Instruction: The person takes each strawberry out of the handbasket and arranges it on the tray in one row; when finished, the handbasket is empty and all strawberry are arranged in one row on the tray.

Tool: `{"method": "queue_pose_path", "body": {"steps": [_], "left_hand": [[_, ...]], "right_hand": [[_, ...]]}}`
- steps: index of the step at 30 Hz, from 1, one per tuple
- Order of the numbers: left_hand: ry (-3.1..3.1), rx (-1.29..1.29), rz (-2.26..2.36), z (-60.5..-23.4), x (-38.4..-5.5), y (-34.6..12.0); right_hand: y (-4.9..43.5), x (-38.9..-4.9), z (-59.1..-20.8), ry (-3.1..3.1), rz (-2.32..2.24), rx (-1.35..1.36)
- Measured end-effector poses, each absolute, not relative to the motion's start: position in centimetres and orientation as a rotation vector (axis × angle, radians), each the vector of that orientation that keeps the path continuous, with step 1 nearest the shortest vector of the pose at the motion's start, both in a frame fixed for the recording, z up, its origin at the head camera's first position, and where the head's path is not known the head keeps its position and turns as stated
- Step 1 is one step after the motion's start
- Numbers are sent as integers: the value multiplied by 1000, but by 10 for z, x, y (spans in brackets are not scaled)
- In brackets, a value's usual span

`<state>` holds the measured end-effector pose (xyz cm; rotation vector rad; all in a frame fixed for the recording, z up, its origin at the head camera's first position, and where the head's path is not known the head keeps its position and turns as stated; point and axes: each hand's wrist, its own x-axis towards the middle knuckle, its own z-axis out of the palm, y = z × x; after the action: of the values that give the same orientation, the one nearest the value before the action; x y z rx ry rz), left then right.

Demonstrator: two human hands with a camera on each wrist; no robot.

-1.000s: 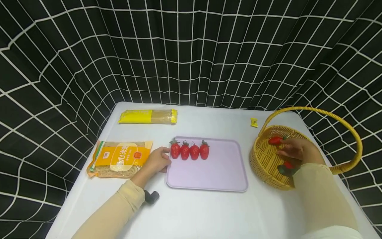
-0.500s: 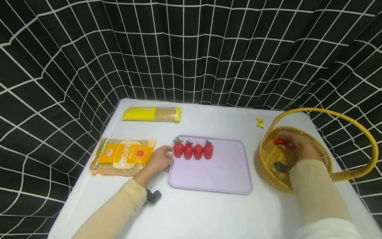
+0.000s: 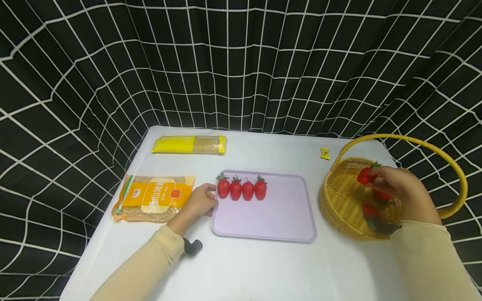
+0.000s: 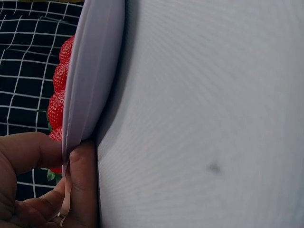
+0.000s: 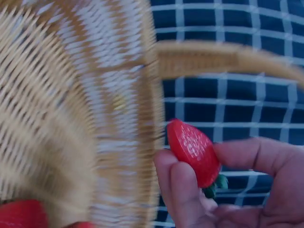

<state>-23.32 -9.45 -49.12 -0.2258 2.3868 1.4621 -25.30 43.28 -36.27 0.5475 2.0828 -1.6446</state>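
Right hand: I see its thumb and fingers pinching a red strawberry with green leaves, parted only by the fruit.
Held strawberry: over the round, yellow-tan woven basket with an arched handle, in my head view.
Basket: I make out more red strawberries inside, partly blurred.
Left hand: I find its thumb and fingers pinched on the left rim of the pale lilac rectangular tray.
Tray: four red strawberries in a row at its far left, stem ends pointing away.
Packets: orange-and-clear plastic bag just beside the left hand; long yellow-and-clear pack behind it.
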Motion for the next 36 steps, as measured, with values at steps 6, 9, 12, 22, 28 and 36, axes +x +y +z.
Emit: {"method": "queue_pose_path", "body": {"steps": [6,9,12,22,28,36], "left_hand": [[2404,-215,1445,-493,-233,-95],[2403,-219,1446,-493,-234,-95],[2397,-220,1446,-495,-234,-95],[2385,-226,1456,-494,-234,-95],[2364,-223,1479,-494,-234,-94],[2367,-233,1460,-491,-234,-95]], "right_hand": [[398,-230,-337,2189,-1468,164],[368,-226,-333,2181,-1459,-2],[334,-229,-337,2158,-1479,-62],[242,-270,-408,2189,-1285,76],[223,-279,-435,2318,-1125,115],[210,-281,-439,2381,-1055,117]]}}
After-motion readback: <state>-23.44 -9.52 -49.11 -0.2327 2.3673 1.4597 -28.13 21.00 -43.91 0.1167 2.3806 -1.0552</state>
